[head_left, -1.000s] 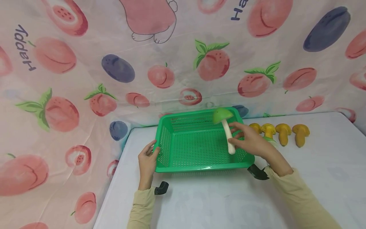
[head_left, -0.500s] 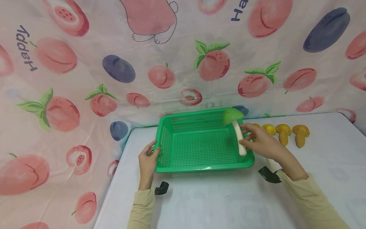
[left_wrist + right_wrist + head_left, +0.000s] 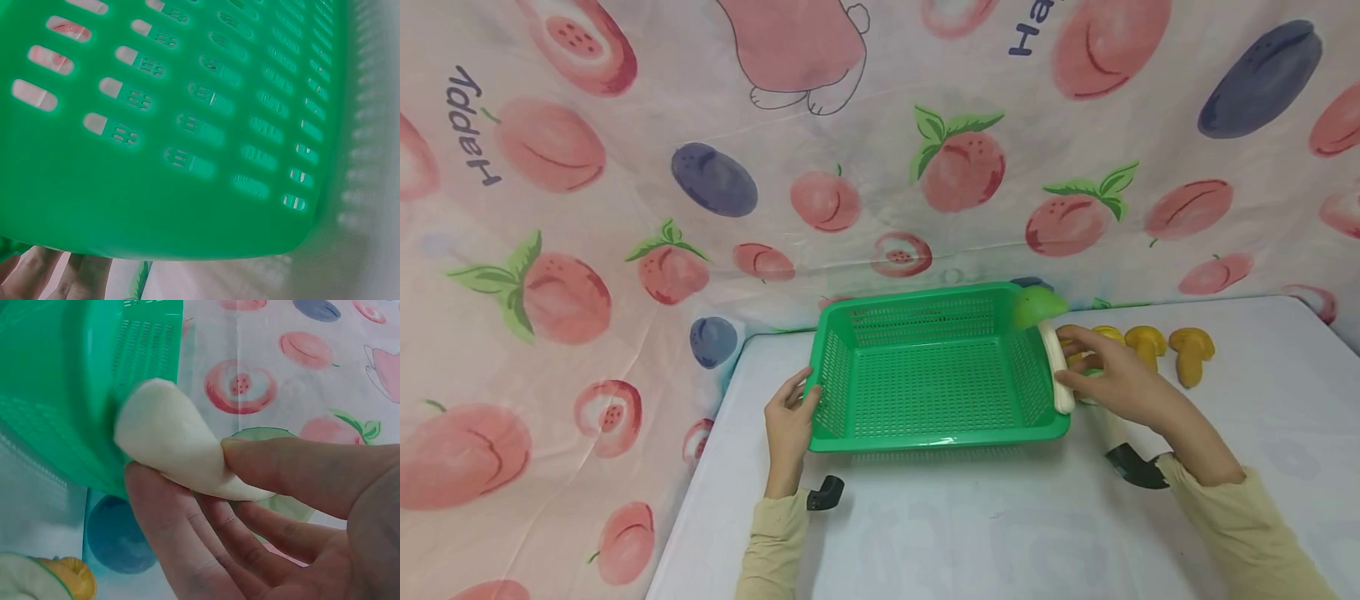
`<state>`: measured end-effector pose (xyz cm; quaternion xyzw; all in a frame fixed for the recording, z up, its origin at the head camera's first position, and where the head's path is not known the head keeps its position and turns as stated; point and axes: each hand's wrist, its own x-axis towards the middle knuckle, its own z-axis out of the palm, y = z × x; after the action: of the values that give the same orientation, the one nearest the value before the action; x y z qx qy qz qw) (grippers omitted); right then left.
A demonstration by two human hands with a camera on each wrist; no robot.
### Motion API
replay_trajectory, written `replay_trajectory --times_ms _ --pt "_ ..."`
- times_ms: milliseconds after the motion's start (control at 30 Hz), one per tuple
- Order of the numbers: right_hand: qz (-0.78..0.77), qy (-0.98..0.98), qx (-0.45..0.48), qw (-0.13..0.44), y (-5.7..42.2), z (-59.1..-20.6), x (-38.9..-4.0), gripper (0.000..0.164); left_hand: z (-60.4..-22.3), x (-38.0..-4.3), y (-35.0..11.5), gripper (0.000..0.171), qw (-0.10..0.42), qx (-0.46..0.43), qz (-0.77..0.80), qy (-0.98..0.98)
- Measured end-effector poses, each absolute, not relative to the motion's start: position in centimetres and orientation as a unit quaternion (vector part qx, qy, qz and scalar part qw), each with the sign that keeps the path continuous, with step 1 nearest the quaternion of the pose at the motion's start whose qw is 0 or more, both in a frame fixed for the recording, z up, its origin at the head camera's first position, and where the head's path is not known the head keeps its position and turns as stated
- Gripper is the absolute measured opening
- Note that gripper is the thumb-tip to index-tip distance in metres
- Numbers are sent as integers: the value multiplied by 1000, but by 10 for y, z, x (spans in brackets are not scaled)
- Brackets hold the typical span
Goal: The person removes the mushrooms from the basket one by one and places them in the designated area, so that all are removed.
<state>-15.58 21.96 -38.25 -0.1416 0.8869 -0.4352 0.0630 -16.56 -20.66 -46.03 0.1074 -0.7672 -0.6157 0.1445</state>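
Note:
My right hand (image 3: 1116, 383) pinches the white stem of a toy mushroom (image 3: 1055, 367) with a green cap, between thumb and fingers. The mushroom is raised over the right rim of a green plastic basket (image 3: 940, 442), cap toward the back. In the right wrist view its pale stem (image 3: 172, 434) shows close up beside the basket wall (image 3: 56, 375). At the basket's left end, my left hand (image 3: 790, 425) holds the rim with the thumb on the near side. Only some fingers (image 3: 87, 278) show in the left wrist view, below the basket's wall. The basket's visible floor holds nothing.
Several yellow-brown toy mushrooms (image 3: 1191, 354) lie in a row at the right, partly behind my right hand. Another green-and-white mushroom (image 3: 1114, 427) lies under that hand, mostly covered. A fruit-patterned cloth (image 3: 895, 167) hangs behind the white table (image 3: 925, 525).
My right hand has carried the green-capped mushroom rightward, from above the basket's inside to its right rim. The left hand and basket stay in place.

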Motion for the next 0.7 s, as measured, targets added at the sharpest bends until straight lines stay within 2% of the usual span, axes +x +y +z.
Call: replay_trajectory --times_ms 133,700 --pt "-433 889 -131 66 227 -384 -153 63 -461 -166 -207 35 146 107 -616 -767" --pt "-408 904 -103 70 259 -393 -146 62 -461 -166 -207 36 148 110 -611 -770"
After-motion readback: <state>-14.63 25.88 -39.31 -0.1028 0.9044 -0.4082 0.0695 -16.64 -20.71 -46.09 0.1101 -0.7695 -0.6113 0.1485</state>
